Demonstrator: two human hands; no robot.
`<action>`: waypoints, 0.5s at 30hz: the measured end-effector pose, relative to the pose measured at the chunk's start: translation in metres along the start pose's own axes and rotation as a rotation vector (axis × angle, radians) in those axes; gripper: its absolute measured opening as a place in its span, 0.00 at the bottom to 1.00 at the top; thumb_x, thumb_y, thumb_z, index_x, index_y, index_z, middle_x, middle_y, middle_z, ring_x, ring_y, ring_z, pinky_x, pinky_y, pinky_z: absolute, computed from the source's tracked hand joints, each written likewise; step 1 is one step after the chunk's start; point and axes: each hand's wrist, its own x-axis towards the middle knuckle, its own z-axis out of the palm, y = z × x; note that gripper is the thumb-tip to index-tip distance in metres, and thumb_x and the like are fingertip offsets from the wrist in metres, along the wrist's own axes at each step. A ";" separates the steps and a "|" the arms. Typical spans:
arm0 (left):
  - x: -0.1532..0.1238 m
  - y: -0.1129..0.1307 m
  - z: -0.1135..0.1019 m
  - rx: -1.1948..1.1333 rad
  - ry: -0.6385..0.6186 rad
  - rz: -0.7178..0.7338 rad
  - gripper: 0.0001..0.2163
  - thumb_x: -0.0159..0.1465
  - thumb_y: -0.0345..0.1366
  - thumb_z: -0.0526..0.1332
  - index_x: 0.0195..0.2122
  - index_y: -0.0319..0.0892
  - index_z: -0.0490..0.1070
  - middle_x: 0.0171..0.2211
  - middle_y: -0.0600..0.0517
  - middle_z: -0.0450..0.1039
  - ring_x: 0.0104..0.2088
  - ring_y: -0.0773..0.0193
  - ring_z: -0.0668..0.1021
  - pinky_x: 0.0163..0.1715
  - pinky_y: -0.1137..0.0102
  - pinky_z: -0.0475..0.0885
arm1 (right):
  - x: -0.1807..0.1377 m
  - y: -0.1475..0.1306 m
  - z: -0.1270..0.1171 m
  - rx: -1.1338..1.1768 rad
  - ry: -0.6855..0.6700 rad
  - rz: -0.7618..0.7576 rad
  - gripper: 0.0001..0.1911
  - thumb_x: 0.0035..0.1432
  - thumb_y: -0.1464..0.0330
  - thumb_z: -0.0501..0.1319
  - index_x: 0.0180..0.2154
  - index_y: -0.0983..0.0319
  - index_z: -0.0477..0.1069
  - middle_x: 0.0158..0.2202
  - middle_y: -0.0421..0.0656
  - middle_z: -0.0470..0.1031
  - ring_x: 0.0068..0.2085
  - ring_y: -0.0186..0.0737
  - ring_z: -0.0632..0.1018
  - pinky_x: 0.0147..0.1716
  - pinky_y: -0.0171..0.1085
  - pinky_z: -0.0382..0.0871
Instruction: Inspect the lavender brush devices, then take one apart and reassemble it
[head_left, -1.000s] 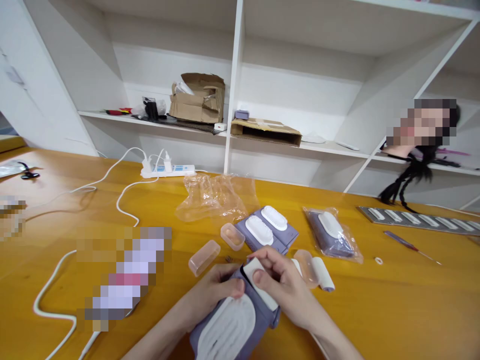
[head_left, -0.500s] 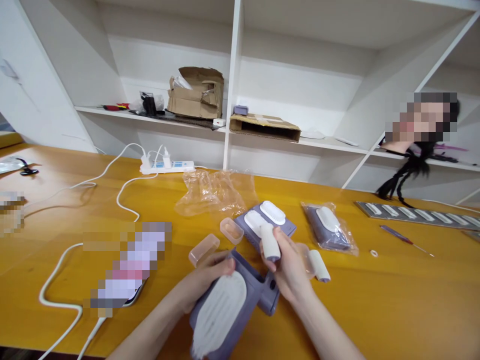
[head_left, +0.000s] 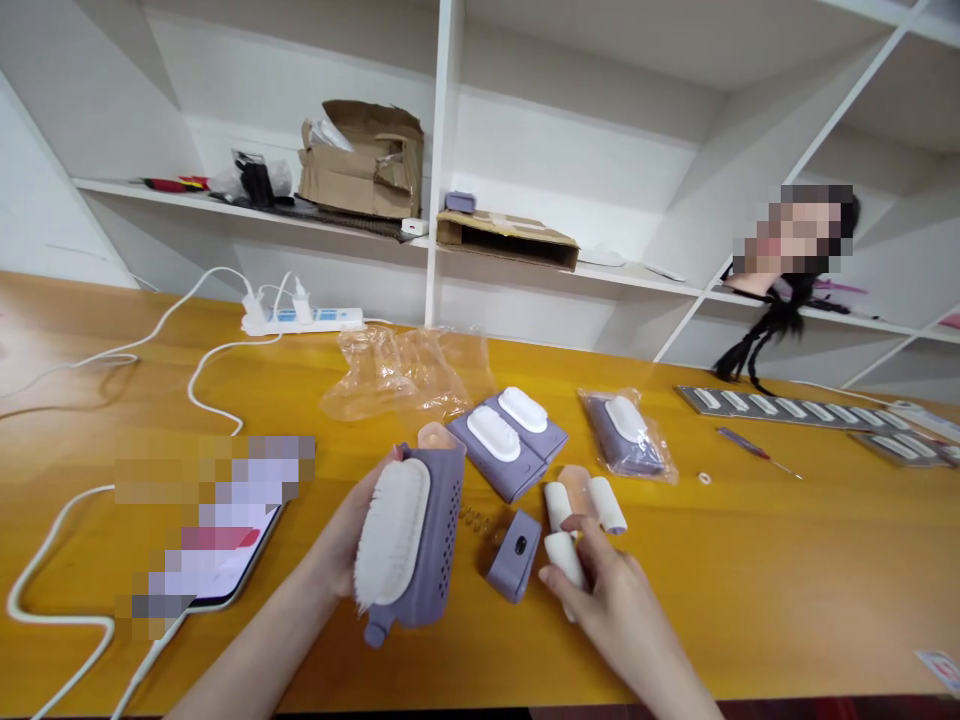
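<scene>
My left hand [head_left: 351, 525] grips a purple brush housing [head_left: 442, 530] and holds it tilted above the table; its white bristle pad [head_left: 394, 530] faces left and small holes dot its side. My right hand [head_left: 600, 590] is low over the table, its thumb and fingers around a short white cylinder [head_left: 564, 560]. Beside those fingers lie two similar pieces, a left white cylinder [head_left: 556, 503] and a right white cylinder [head_left: 606, 503], with a clear plastic case [head_left: 576, 485] between them. A purple cap [head_left: 516, 560] with a dark oval spot lies between my hands.
Behind are two purple brush housings [head_left: 517, 470] side by side and a bagged brush [head_left: 626, 440]. Further right lie a screwdriver [head_left: 742, 443] and a small white ring [head_left: 703, 478]. A charging phone [head_left: 247, 550] is at left, near a power strip [head_left: 337, 319]. Crumpled plastic [head_left: 397, 375] lies behind.
My right hand has moved down and away from the housing to the white cylinders. My left hand has turned the housing, so its perforated side shows. The purple cap now lies apart from it.
</scene>
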 end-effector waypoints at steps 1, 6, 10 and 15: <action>0.000 0.000 0.000 -0.003 0.000 0.003 0.20 0.59 0.50 0.56 0.28 0.37 0.75 0.22 0.46 0.77 0.23 0.57 0.78 0.27 0.65 0.74 | -0.003 0.000 0.008 -0.078 0.011 -0.006 0.16 0.54 0.62 0.58 0.44 0.59 0.63 0.25 0.41 0.75 0.26 0.46 0.76 0.23 0.37 0.63; -0.001 -0.001 0.002 0.008 0.064 0.014 0.18 0.60 0.49 0.55 0.29 0.37 0.75 0.22 0.47 0.77 0.22 0.60 0.78 0.25 0.67 0.73 | 0.001 0.002 0.032 -0.302 0.104 -0.038 0.13 0.57 0.65 0.56 0.45 0.58 0.64 0.30 0.43 0.79 0.29 0.50 0.80 0.24 0.37 0.64; -0.001 -0.002 0.004 0.023 0.040 0.011 0.19 0.58 0.51 0.57 0.29 0.38 0.74 0.22 0.47 0.76 0.22 0.60 0.77 0.25 0.68 0.72 | 0.006 0.004 0.036 -0.407 0.217 -0.075 0.14 0.59 0.61 0.56 0.46 0.59 0.63 0.38 0.47 0.78 0.26 0.48 0.80 0.21 0.37 0.63; 0.000 -0.003 0.004 0.040 0.002 -0.006 0.21 0.57 0.53 0.56 0.29 0.38 0.75 0.22 0.46 0.76 0.22 0.59 0.77 0.26 0.67 0.72 | 0.009 0.003 0.041 -0.518 0.316 -0.099 0.12 0.61 0.61 0.54 0.43 0.60 0.64 0.39 0.49 0.74 0.23 0.46 0.78 0.18 0.37 0.61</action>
